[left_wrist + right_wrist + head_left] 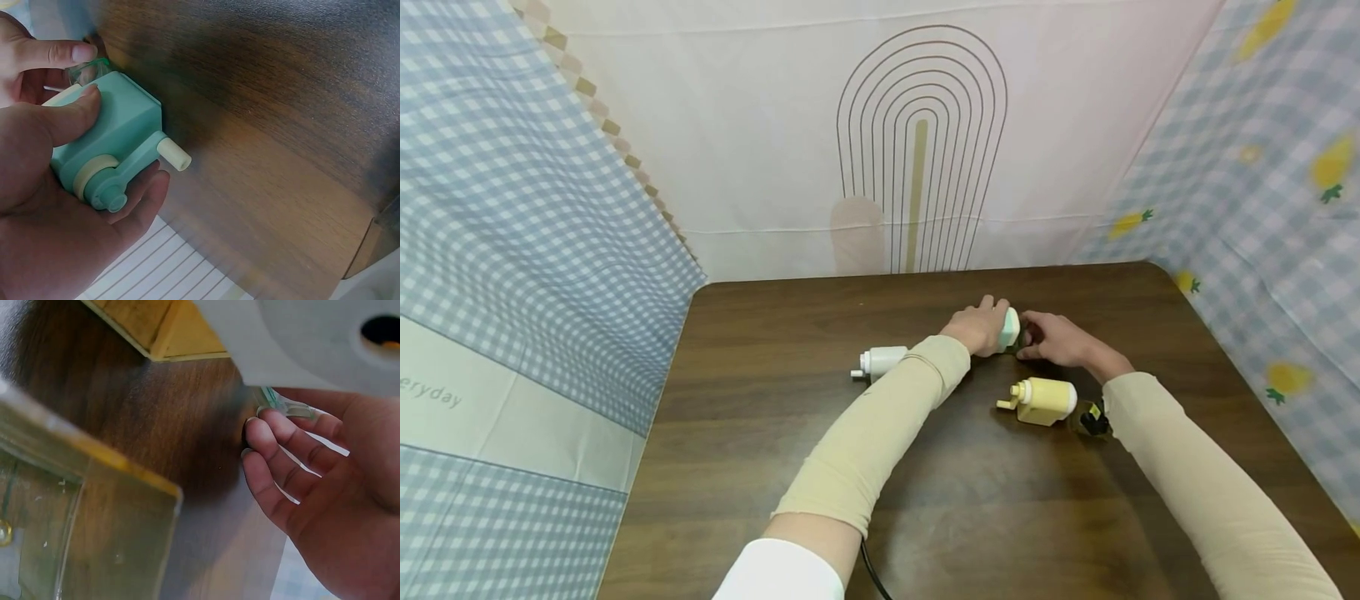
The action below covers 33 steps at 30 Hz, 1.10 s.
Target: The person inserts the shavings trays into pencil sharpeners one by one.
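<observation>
A mint-green hand-crank pencil sharpener (115, 115) with a cream handle is gripped in my left hand (981, 327), thumb on top and fingers beneath. Its white end face (300, 344), with a dark round hole, shows in the right wrist view. Close to that end, my right hand (1056, 337) pinches a clear plastic piece with a green edge (275, 403), possibly the shavings drawer; fingers hide much of it. A yellow crank sharpener (1047, 400) stands nearer me, below the right hand. Left of it lies a white crank sharpener (883, 360), partly covered by my left sleeve.
Beside the yellow sharpener, near the right sleeve, is a clear yellowish container (119, 519) with a black item (1094, 419) by it. The brown wooden table (760, 433) meets a fabric backdrop (760, 167) behind. A black cable (872, 571) lies at the front.
</observation>
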Motion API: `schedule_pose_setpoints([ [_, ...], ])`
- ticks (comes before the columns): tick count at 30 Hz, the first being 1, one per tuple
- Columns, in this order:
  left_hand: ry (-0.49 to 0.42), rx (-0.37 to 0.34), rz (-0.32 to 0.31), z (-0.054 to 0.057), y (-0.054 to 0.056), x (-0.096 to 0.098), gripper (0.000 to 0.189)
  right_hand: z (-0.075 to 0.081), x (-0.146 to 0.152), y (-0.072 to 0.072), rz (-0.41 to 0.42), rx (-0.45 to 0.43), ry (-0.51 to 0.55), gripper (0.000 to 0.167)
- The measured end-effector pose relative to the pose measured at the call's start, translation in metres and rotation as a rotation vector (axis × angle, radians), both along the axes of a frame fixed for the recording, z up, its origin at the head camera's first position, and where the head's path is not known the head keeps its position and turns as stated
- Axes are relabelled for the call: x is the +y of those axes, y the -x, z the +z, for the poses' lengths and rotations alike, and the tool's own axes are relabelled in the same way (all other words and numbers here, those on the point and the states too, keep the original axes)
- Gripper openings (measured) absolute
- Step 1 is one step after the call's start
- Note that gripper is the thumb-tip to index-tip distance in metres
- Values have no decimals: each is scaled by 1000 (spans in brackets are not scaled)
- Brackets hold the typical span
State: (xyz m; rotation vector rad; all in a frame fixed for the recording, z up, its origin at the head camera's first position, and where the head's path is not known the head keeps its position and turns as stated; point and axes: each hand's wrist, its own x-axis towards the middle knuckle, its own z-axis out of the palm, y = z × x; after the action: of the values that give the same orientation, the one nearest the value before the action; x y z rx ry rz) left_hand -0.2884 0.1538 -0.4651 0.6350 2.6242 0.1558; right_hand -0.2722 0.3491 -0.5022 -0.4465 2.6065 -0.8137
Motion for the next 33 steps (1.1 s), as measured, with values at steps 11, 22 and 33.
schedule_pose_setpoints([
  [11,-19,48,-23,7,-9,-2,70,4,-3,6,9,12,-3,27],
  [22,7,33,-29,-2,-2,-1,74,5,-17,8,28,4,-3,55],
  [33,8,20,-24,-4,0,1,76,-2,-13,8,-6,-43,6,45],
])
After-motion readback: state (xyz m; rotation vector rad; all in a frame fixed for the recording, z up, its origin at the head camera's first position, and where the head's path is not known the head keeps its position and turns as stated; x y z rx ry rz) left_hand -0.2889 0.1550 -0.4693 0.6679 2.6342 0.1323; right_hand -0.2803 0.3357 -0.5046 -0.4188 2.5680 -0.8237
